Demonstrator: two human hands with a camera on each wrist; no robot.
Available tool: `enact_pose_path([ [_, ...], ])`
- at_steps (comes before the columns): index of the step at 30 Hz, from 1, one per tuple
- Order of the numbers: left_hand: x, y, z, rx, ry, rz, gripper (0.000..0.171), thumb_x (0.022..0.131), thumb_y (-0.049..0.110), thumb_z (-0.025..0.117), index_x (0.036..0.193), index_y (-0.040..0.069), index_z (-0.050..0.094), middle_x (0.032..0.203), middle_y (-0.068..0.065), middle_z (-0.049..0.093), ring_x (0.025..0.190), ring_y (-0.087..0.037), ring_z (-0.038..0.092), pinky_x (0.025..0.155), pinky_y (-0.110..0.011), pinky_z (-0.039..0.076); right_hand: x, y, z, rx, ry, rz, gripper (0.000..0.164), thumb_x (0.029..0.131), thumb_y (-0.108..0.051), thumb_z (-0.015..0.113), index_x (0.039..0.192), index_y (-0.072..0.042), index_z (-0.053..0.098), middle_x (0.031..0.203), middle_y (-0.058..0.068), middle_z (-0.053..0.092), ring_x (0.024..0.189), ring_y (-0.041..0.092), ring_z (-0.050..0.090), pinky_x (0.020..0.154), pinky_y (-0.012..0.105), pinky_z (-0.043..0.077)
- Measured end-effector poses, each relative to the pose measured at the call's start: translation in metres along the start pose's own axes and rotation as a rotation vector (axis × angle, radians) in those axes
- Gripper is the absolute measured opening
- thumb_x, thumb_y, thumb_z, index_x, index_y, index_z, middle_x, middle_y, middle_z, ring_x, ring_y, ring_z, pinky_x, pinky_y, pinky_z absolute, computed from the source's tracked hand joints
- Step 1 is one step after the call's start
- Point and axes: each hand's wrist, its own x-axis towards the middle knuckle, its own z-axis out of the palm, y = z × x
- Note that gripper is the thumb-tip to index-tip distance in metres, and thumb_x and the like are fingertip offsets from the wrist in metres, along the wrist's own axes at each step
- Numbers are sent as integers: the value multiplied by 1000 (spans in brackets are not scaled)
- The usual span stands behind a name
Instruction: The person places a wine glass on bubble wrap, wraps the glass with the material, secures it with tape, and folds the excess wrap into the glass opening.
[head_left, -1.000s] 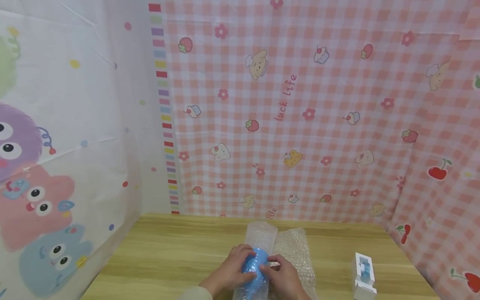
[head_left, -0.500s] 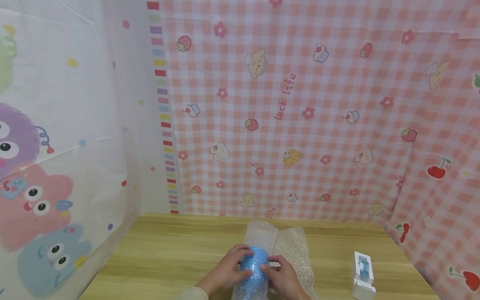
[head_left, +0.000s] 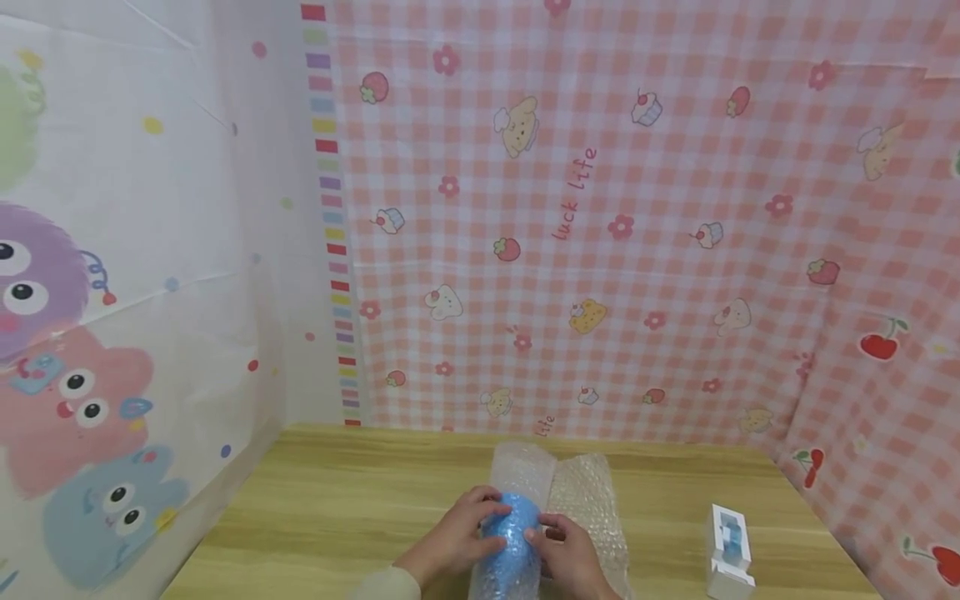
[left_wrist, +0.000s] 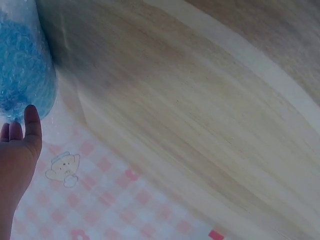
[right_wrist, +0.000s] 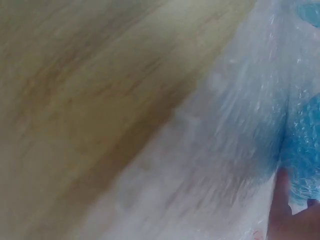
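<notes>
A blue object, rounded like a cylinder, lies wrapped in clear bubble wrap at the front middle of the table. My left hand grips the bundle from its left side, fingers over the top and thumb nearer me. On the right, my right hand pinches the wrap against the bundle with thumb and fingers. A loose flap of bubble wrap spreads to the right, partly under that hand. In the left wrist view, the blue bundle shows above the fingers. The right wrist view shows wrap stretching away from the blue bundle.
A white tape dispenser with a blue roll stands at the right on the wood-grain table. Behind hangs a pink checked cloth; a white cloth with cartoon figures hangs at the left.
Both hands keep their hold on the wrapped bundle. The head view has shifted slightly; the wrap and dispenser lie as before.
</notes>
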Motion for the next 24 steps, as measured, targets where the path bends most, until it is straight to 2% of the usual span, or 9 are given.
enact_pose_path([
  [4,1,-1,2,2,9,12,40,91,21,72,126,4,65,135,-12,50,125,-33,48,99,-38,48,1,-1,-2,-34,5,-33,49,94,-21,70,125,15,54,108,22,61,94,27,64,74,42,59],
  [8,2,-1,6,14,2,-1,40,91,24,71,127,7,65,135,-11,47,126,-33,45,103,-42,44,-1,2,-6,29,-42,-97,47,95,-14,67,123,20,49,101,17,63,90,24,65,74,42,59],
  [14,4,1,8,45,-6,1,41,90,26,73,128,11,65,136,-11,48,128,-34,44,106,-48,41,-2,8,-10,97,-87,-53,52,97,-15,64,129,20,42,104,19,63,90,24,66,75,45,59],
  [19,3,0,8,52,5,24,40,90,27,72,126,10,63,135,-10,51,127,-35,46,105,-49,42,-2,8,-9,115,-61,-45,49,97,-13,65,131,14,41,103,19,60,86,22,65,73,45,59],
  [24,3,-2,7,25,-15,-7,38,94,28,67,128,12,64,139,-8,49,130,-33,45,104,-47,44,-4,6,-8,93,-42,-66,43,97,-11,64,129,10,44,100,17,59,83,20,64,71,44,59],
])
